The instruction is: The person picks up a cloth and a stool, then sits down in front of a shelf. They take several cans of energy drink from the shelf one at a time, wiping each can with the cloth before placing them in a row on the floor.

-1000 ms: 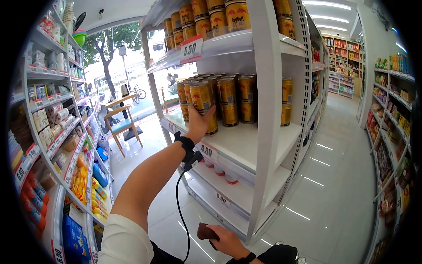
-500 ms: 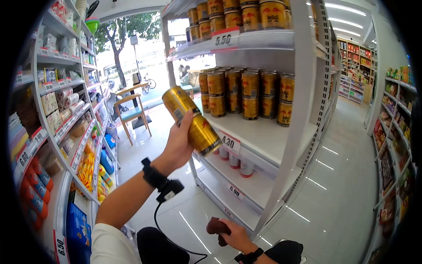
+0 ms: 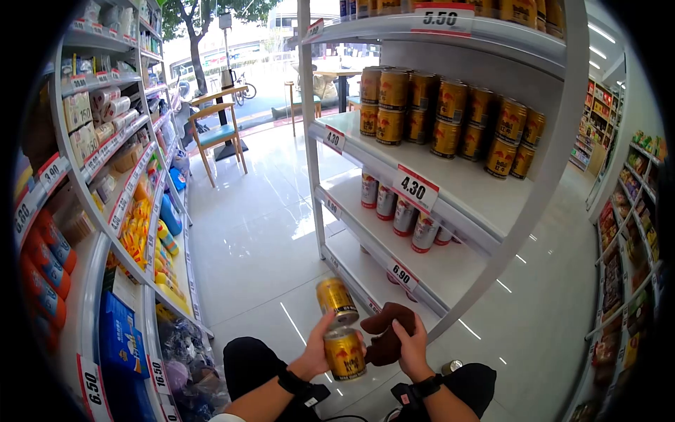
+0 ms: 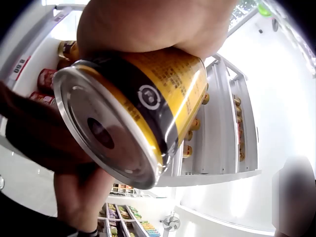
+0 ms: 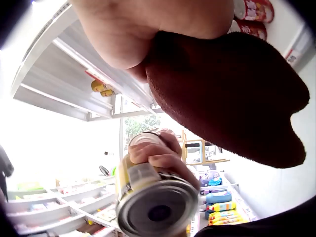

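Low in front of me, my left hand [image 3: 314,354] grips two gold drink cans stacked end to end, an upper can [image 3: 336,298] and a lower can [image 3: 345,354]. The stack bends slightly where they meet. In the left wrist view, the lower can [image 4: 173,94] shows its silver base, with the left hand [image 4: 153,24] wrapped around it. Close beside, my right hand [image 3: 413,343] holds a folded dark brown cloth [image 3: 385,330]. That cloth [image 5: 222,94] hangs from the right hand [image 5: 158,19] in the right wrist view.
A white shelf unit [image 3: 485,204] stands ahead, bearing double-stacked gold cans [image 3: 450,119]. Silver-and-red cans [image 3: 404,214] stand one shelf lower. Shelves of household goods [image 3: 119,169] line the left side. A wooden chair [image 3: 218,133] stands near the entrance.
My left hand has taken the two stacked cans off the shelf and brought them down beside the right hand. The right hand with its cloth has risen slightly. The view has tilted downward.
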{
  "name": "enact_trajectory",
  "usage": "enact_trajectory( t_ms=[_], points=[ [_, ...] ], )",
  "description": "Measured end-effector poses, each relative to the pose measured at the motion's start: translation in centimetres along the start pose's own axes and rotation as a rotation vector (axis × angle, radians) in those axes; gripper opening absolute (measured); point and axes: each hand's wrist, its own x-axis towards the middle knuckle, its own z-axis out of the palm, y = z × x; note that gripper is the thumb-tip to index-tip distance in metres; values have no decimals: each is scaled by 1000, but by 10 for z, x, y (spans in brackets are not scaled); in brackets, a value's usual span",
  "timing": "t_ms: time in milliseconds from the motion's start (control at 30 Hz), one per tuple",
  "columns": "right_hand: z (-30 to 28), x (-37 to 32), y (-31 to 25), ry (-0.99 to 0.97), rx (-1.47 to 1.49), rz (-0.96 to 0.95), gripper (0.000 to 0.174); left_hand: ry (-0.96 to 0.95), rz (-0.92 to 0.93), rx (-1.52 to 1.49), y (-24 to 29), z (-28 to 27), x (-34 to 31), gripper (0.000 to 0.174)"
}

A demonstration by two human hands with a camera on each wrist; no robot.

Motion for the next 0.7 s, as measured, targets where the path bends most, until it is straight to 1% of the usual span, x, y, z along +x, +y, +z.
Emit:
enact_trajectory(
  t_ms=[33,67,133,167,233,267,333,367,400,433,467,500,533,567,600,633,667,700],
  points=[
    [0,3,5,29,190,100,39,-26,-55,-27,-12,-6,1,60],
    [1,4,7,28,177,106,39,-16,-107,18,-19,-7,1,58],
    [7,3,14,50,350,136,40,39,-168,234,-29,-6,-1,55],
    [12,1,16,51,351,139,40,41,-169,233,-31,-3,-1,55],
    [19,-6,18,-5,120,-12,49,61,-208,348,-35,1,0,53],
    [22,-13,16,-77,-47,-50,55,59,-208,344,-38,2,0,53],
    [20,-18,20,-146,-92,-7,61,203,-116,448,-42,3,1,51],
    [20,-20,21,-147,-95,-5,61,148,-59,562,-41,0,4,52],
    [21,-21,21,-179,-22,-2,62,149,-57,560,-40,-3,5,52],
    [22,-23,21,-211,51,1,62,102,26,679,-41,-7,6,53],
    [21,-24,20,-215,48,0,62,55,112,797,-42,-12,8,54],
    [19,-26,18,-250,-257,-184,61,59,151,879,-46,-22,13,55],
    [18,-28,16,-279,-562,-367,60,59,153,877,-52,-31,15,55],
    [20,-29,13,-298,-534,-372,49,54,235,904,-55,-32,15,56],
    [18,-26,13,-297,-536,-370,49,49,315,931,-57,-34,16,57],
    [14,-22,14,-345,-579,-407,45,54,334,1012,-58,-37,15,57],
    [13,-19,13,-394,-622,-443,42,53,329,1011,-57,-34,14,57],
    [12,-15,12,-382,-635,-444,37,76,314,1064,-56,-31,13,59]
  ],
)
